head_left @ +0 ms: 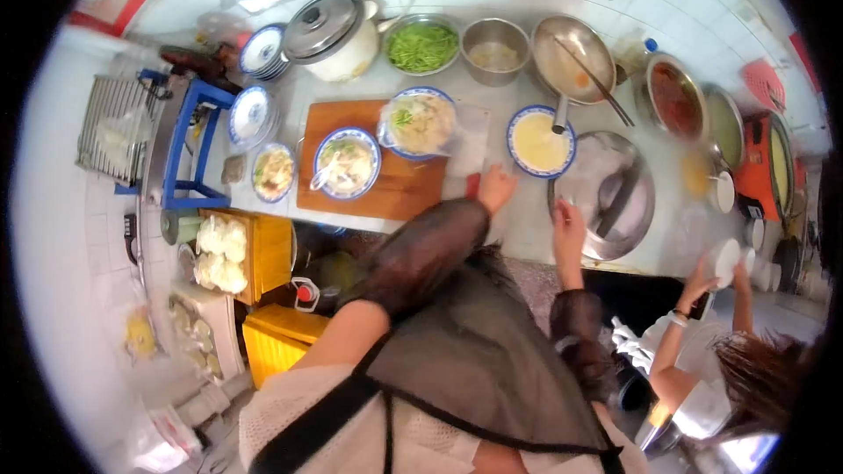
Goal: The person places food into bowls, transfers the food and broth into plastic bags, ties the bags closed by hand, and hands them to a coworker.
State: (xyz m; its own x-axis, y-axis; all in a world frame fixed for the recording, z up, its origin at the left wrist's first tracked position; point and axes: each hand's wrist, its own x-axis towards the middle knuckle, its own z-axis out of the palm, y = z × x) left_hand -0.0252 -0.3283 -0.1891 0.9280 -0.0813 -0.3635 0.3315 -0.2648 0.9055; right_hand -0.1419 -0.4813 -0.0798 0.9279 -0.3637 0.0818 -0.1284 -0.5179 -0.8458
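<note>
My left hand is over the counter's front edge, fingers loosely apart and nothing visible in them. Close beside it lies a small red piece, perhaps a handle. My right hand has its fingers curled together at the left rim of a large round metal lid or pan; whatever they may pinch is too small to make out. Just beyond both hands sits a blue-rimmed bowl of yellow liquid. To the left, a wooden cutting board carries a bowl of food with a white spoon and a plastic-covered bowl.
Along the back stand a rice cooker, a bowl of green vegetables, a metal pot and a wok with chopsticks. A basin of red sauce is at right. Another person's hands hold a white bowl at lower right.
</note>
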